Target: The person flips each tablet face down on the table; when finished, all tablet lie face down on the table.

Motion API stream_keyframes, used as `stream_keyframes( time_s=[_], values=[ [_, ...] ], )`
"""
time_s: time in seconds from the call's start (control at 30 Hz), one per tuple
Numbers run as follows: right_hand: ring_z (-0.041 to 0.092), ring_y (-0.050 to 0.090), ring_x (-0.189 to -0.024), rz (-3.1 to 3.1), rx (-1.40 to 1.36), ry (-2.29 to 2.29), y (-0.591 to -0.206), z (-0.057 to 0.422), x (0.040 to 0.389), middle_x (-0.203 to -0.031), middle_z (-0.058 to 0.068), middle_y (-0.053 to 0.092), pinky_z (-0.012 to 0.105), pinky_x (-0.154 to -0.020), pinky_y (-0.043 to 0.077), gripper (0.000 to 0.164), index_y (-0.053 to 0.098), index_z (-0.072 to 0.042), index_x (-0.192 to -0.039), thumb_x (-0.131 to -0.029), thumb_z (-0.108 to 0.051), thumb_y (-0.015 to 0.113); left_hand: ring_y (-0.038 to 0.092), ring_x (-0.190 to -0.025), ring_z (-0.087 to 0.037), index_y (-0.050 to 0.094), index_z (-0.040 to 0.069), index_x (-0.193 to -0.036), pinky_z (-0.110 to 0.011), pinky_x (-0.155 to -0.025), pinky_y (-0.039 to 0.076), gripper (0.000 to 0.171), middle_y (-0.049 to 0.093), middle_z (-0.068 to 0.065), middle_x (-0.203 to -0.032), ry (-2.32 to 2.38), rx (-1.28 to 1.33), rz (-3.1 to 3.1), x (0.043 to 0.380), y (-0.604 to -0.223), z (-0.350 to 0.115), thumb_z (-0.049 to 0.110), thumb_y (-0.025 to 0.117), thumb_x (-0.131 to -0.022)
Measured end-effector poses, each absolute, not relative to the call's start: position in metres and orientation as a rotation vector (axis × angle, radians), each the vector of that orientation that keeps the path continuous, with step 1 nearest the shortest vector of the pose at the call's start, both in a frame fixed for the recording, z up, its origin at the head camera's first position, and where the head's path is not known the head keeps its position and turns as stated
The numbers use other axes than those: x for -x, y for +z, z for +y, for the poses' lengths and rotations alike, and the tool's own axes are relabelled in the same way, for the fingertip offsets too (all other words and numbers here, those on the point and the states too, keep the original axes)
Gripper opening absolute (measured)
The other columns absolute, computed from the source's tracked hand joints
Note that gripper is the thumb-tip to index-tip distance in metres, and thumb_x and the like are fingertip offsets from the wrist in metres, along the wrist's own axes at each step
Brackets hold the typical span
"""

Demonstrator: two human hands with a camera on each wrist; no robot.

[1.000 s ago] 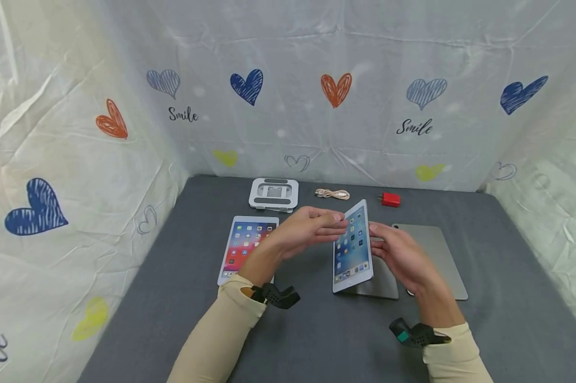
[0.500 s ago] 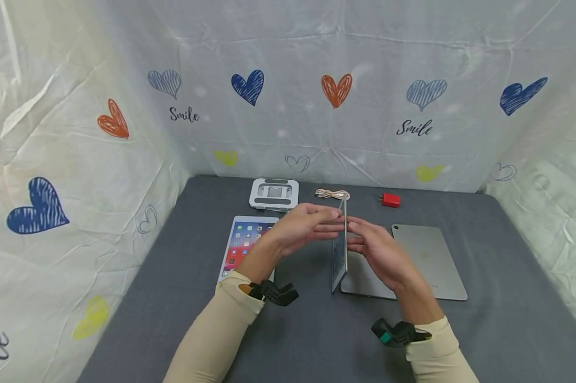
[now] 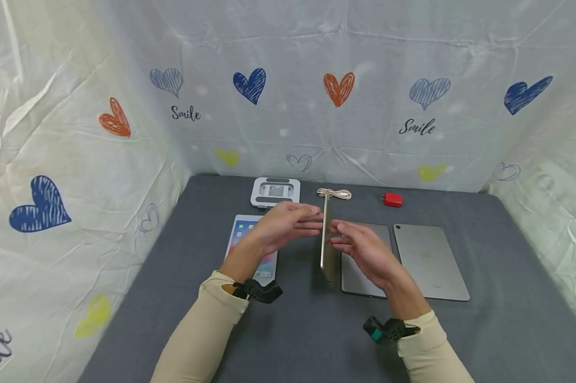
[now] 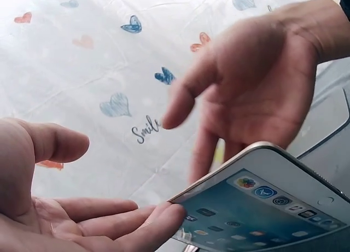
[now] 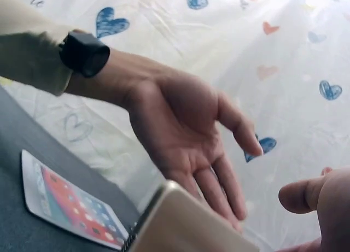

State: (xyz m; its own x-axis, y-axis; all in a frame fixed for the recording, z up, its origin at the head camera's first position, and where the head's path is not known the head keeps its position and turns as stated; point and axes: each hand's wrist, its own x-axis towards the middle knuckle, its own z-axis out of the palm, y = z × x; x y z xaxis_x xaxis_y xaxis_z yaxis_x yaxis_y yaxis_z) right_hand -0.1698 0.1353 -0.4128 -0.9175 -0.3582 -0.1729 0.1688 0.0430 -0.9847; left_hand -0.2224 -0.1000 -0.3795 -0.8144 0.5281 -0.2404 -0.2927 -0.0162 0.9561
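Observation:
A small white-fronted tablet [image 3: 327, 239] stands on edge between my two hands, seen nearly edge-on with its gold back turned right. My left hand [image 3: 280, 226] is on the screen side, its straight fingers at the tablet's edge in the left wrist view, its thumb raised. On the back side is my right hand [image 3: 367, 252], fingers extended and slightly bent, fingertips close to the gold back [image 5: 191, 224]. The lit screen [image 4: 257, 208] with app icons shows in the left wrist view. Under my left forearm lies another white tablet [image 3: 266, 266], lit red and blue, partly hidden.
Two grey tablets lie face down on the right, one [image 3: 360, 274] partly under my right hand, the other [image 3: 432, 260] beside it. Along the back are a white folding stand [image 3: 275, 192], a coiled cable [image 3: 334, 193] and a red charger plug [image 3: 392, 200]. Printed cloth [image 3: 288, 106] walls the table.
The gold-backed tablet has swung from showing its screen to edge-on with its back showing, and shifted left. Both hands moved left with it, uncovering more of the nearer grey tablet.

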Motion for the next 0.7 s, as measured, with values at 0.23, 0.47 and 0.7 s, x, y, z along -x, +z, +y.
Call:
stream_keyframes(
  time_s=[0.23, 0.47, 0.7],
  values=[
    [0.046, 0.040, -0.159, 1.858, 0.142, -1.935, -0.430, 0.141, 0.173, -0.171, 0.032, 0.037, 0.054, -0.136, 0.030, 0.061, 0.030, 0.012, -0.166, -0.121, -0.029, 0.036, 0.057, -0.148, -0.044, 0.050, -0.009, -0.156, -0.053, -0.113, 0.059, 0.050, 0.054, -0.025, -0.162, 1.901, -0.173, 1.691, 0.223, -0.384, -0.117, 0.018, 0.057, -0.114],
    [0.047, 0.030, -0.164, 1.787, 0.068, -1.945, -0.445, 0.149, 0.174, -0.175, 0.033, 0.029, 0.055, -0.138, 0.025, 0.064, 0.024, 0.012, -0.167, -0.121, -0.030, 0.037, 0.061, -0.142, -0.041, 0.048, -0.006, -0.158, -0.052, -0.106, 0.064, 0.053, 0.054, -0.024, -0.161, 1.880, -0.052, 1.719, 0.227, -0.393, -0.132, 0.021, 0.057, -0.113],
    [0.045, 0.027, -0.166, 1.740, 0.012, -1.954, -0.456, 0.156, 0.172, -0.177, 0.031, 0.025, 0.052, -0.138, 0.025, 0.063, 0.023, 0.012, -0.168, -0.121, -0.027, 0.038, 0.062, -0.121, -0.031, 0.053, -0.005, -0.143, -0.056, -0.108, 0.061, 0.042, 0.055, -0.019, -0.148, 1.862, 0.089, 1.692, 0.230, -0.409, -0.146, 0.023, 0.055, -0.113]
  ],
)
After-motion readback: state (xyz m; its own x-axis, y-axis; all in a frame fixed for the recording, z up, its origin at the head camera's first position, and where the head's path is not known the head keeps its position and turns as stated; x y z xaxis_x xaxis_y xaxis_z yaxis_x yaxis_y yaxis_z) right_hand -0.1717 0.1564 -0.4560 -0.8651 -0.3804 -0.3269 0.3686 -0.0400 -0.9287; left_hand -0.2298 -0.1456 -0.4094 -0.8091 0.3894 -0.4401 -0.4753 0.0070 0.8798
